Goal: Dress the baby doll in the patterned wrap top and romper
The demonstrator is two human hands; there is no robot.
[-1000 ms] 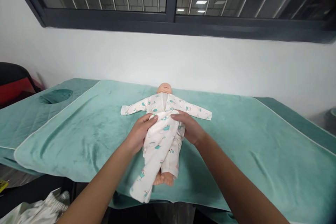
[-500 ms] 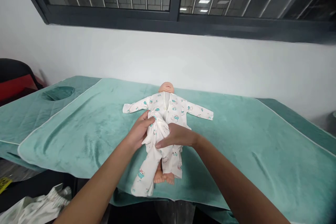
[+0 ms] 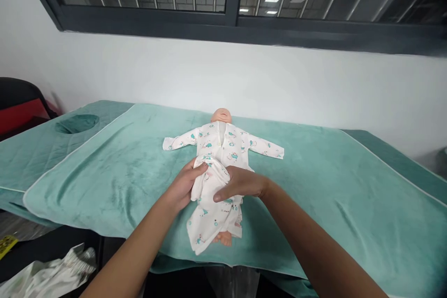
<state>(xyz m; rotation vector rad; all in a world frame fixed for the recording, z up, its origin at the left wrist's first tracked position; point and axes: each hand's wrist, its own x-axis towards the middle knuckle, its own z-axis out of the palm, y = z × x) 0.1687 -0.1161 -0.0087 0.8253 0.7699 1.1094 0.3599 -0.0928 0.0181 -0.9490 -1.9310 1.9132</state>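
Observation:
A baby doll lies on its back on a teal towel, head toward the wall. It wears a white printed romper with both sleeves spread out. My left hand grips the bunched romper fabric at the doll's left hip. My right hand lies across the waist, fingers curled over the same bunched cloth. The loose left leg of the romper hangs folded toward the near edge, beside the doll's bare feet.
The towel covers a teal massage bed with a face hole at the far left. A white wall and dark window frame stand behind. A dark and red chair sits at left. Crumpled white plastic lies on the floor.
Both hands slid down from the doll's chest to its waist. The romper fabric is gathered up there, and the empty left leg has been drawn shorter, covering one foot.

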